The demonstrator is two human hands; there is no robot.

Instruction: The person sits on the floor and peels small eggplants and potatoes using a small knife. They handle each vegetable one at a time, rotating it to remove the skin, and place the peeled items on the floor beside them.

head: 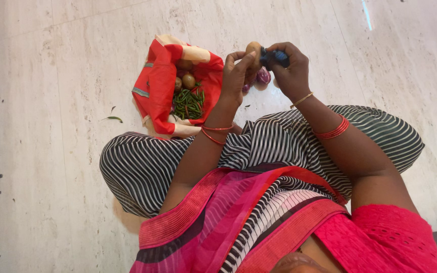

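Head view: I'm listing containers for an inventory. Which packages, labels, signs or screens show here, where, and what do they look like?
Bag: the only package; lies open on the floor, left of the hands; soft red cloth with cream edges and a grey strip, holding green chillies and brown potatoes.
No labels, signs or screens in view.

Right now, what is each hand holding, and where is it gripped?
The left hand pinches a round brown potato at its side with thumb and fingers. The right hand wraps around a dark blue tool, likely a peeler, at its handle.
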